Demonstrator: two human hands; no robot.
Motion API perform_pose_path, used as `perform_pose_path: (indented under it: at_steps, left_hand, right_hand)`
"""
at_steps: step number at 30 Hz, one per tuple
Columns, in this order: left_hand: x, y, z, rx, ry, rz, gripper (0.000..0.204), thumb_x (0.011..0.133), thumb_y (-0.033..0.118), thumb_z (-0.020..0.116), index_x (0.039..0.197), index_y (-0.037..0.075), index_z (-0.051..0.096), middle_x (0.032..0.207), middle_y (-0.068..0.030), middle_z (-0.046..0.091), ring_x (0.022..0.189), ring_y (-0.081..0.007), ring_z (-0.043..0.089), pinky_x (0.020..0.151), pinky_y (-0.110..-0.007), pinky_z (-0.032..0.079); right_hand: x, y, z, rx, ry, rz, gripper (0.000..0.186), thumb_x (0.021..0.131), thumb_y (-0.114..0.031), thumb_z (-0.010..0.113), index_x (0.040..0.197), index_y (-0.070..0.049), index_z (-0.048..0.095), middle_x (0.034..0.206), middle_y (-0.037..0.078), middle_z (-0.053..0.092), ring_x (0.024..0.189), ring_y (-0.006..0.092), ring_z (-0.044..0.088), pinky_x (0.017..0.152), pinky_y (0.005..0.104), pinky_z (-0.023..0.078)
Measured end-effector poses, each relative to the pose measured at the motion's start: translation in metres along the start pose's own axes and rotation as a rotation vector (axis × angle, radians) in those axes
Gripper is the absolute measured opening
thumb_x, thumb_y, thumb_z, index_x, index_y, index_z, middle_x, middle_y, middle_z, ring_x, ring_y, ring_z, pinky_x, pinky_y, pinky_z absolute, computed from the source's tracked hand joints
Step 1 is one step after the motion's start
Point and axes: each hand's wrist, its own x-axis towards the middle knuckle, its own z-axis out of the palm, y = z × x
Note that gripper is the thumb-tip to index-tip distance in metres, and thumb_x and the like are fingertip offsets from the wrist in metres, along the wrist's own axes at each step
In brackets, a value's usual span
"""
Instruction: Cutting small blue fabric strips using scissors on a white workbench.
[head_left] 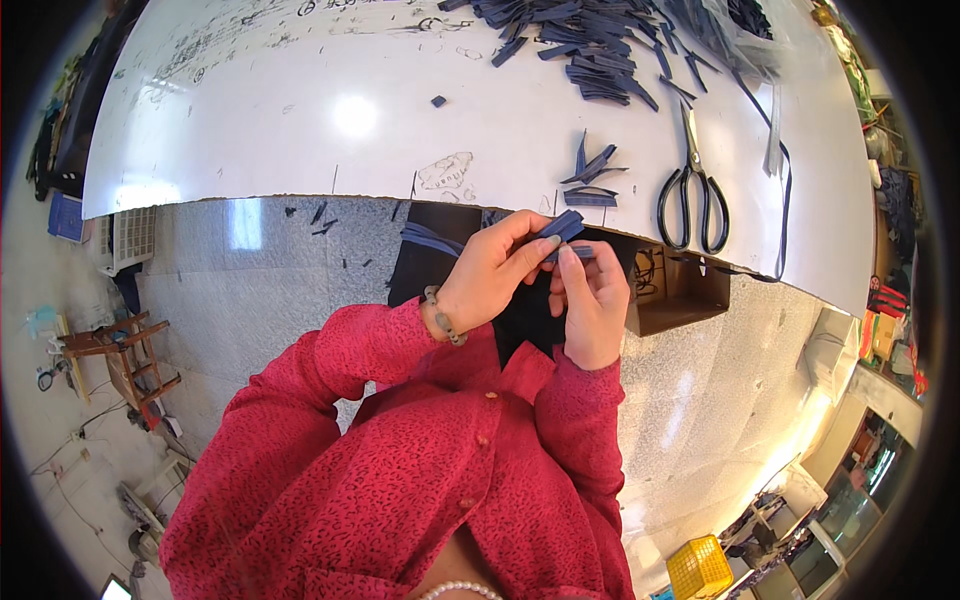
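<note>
Just off the table's front edge, my left hand [482, 278] pinches a small stack of dark blue fabric strips [563, 226] between thumb and fingers. Close against it, my right hand [598, 305] is closed on a short blue fabric strip [574, 254], its thumb on top. A few loose cut strips [592, 197] lie on the white table just beyond my hands. To their right rest black-handled scissors [692, 185], blades pointing away from me.
A large heap of blue strips [600, 60] covers the back right of the white table [260, 130], beside a clear plastic bag [735, 45]. Under the front edge is a brown open box [680, 295]. A wooden stool [125, 355] stands at the left, a yellow basket [700, 568] at the lower right.
</note>
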Motion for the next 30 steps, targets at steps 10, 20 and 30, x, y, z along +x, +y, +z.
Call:
perform_pose_path:
  at_steps: [10,20,30]
  left_hand:
    - [-0.004,0.000,-0.004,-0.078,0.044,-0.081,0.015,0.098,0.014,0.052,0.105,0.002,0.060,0.077,0.0026,0.056,0.059,-0.0025,0.047,0.053,-0.017,0.039]
    - [-0.011,-0.001,-0.002,0.061,0.054,0.054,0.015,0.097,0.013,0.054,0.103,0.002,0.062,0.070,0.0017,0.059,0.057,-0.0028,0.047,0.052,-0.019,0.039]
    - [-0.013,-0.003,-0.006,0.136,0.000,0.037,0.013,0.096,0.011,0.054,0.102,0.003,0.062,0.070,0.0011,0.059,0.056,-0.0037,0.045,0.051,-0.021,0.038]
  right_hand:
    - [-0.007,-0.012,-0.002,-0.450,-0.086,-0.463,0.009,0.090,0.003,0.055,0.098,0.000,0.056,0.097,0.007,0.055,0.075,0.0124,0.056,0.064,0.0241,0.047]
    - [0.001,-0.013,-0.006,-0.081,0.008,-0.162,0.037,0.082,0.007,0.066,0.112,-0.002,0.046,0.094,0.009,0.059,0.080,0.0117,0.058,0.072,0.0224,0.049]
    - [0.003,-0.011,-0.010,-0.168,-0.047,-0.166,0.034,0.080,0.005,0.069,0.107,-0.001,0.049,0.090,0.005,0.059,0.078,0.0089,0.056,0.072,0.0210,0.046]
